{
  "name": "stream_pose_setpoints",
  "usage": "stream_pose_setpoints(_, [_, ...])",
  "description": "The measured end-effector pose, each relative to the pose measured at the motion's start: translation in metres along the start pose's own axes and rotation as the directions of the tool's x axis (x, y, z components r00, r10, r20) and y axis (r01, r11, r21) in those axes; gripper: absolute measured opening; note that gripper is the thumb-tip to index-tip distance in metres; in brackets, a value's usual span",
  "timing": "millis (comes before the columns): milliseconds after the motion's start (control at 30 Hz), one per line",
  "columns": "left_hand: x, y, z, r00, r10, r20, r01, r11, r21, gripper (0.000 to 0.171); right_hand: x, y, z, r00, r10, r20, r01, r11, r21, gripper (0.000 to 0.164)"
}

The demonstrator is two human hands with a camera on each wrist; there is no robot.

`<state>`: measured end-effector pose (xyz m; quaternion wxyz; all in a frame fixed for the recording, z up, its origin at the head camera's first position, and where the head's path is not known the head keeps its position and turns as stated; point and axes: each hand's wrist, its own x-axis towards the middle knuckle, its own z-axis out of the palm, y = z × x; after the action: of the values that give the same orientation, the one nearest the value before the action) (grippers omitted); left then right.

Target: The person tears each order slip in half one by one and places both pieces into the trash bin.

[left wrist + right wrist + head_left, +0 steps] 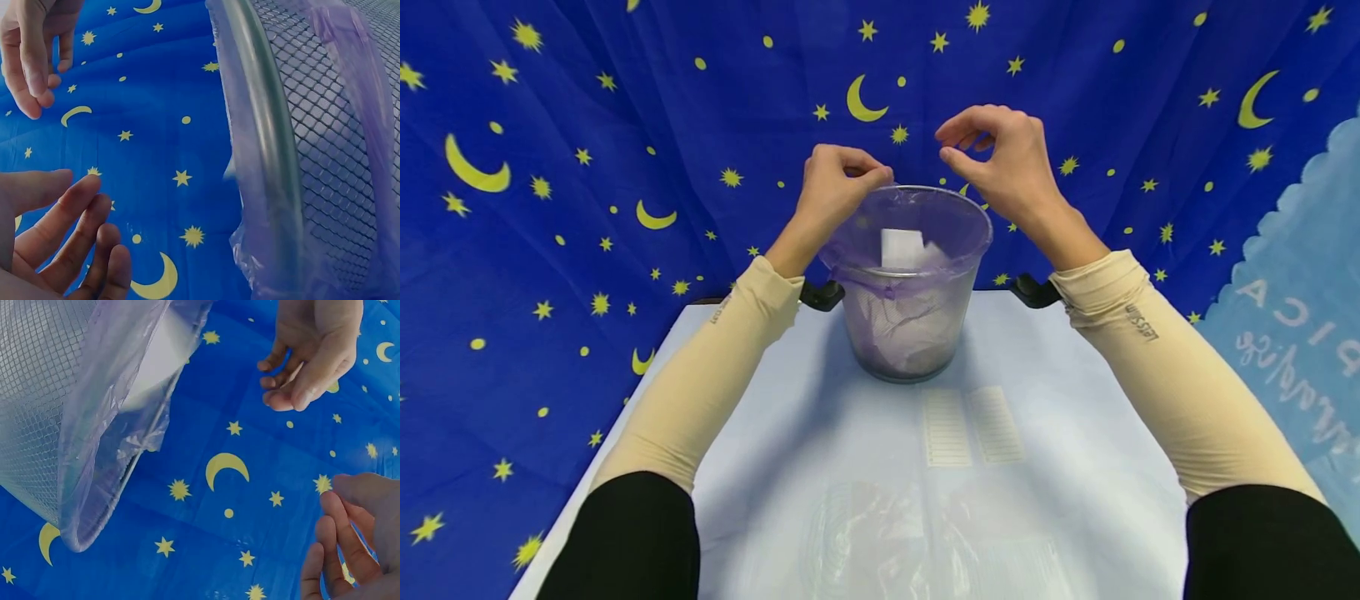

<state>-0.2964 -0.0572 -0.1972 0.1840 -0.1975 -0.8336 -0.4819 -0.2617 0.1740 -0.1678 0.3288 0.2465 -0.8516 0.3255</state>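
A round mesh wastebasket (958, 312) stands upright at the table's far end, lined with a thin purple plastic bag (850, 254) folded over its metal rim. A white block-like piece (901, 248) and other white material show inside. My left hand (842, 182) hovers above the basket's left rim; in the left wrist view its curved fingers (78, 219) hold nothing and stand apart from the rim. Higher up, to the right of the basket, my right hand (1006, 154) is raised with loosely bent fingers and nothing in them.
Two pale ruled strips, one on the left (946, 427) and one on the right (996, 423), lie on the white table (760, 492) before the basket. Glossy clear plastic (880, 537) covers the near part. A blue star-and-moon cloth (685, 108) hangs behind.
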Motion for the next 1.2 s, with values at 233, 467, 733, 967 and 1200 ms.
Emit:
stream_pose_setpoints(233, [-0.003, -0.006, -0.008, 1.0, 0.003, 0.014, -0.003, 1.0, 0.021, 0.016, -0.009, 0.002, -0.005, 0.999, 0.034, 0.003, -0.034, 0.999, -0.04, 0.021])
stream_pose_setpoints(467, [-0.012, -0.023, -0.024, 0.999, -0.004, 0.035, 0.003, 1.0, 0.009, 0.025, -0.021, 0.019, -0.011, 0.999, 0.045, -0.01, -0.045, 0.997, -0.062, 0.02])
stream_pose_setpoints(733, [-0.015, -0.039, -0.048, 0.999, -0.031, -0.037, 0.029, 0.998, -0.061, 0.021, -0.041, 0.039, -0.021, 0.993, 0.114, -0.038, -0.117, 0.99, -0.085, 0.022])
stream_pose_setpoints(967, [-0.029, -0.028, -0.06, 0.999, -0.035, -0.007, 0.033, 0.987, -0.155, 0.03, -0.055, 0.049, -0.024, 0.992, 0.081, -0.1, -0.089, 0.993, -0.073, 0.017])
stream_pose_setpoints(1200, [-0.041, -0.034, -0.062, 0.999, -0.052, -0.006, 0.05, 0.982, -0.18, 0.028, -0.077, 0.063, -0.02, 0.988, 0.064, -0.144, -0.075, 0.995, -0.072, 0.016])
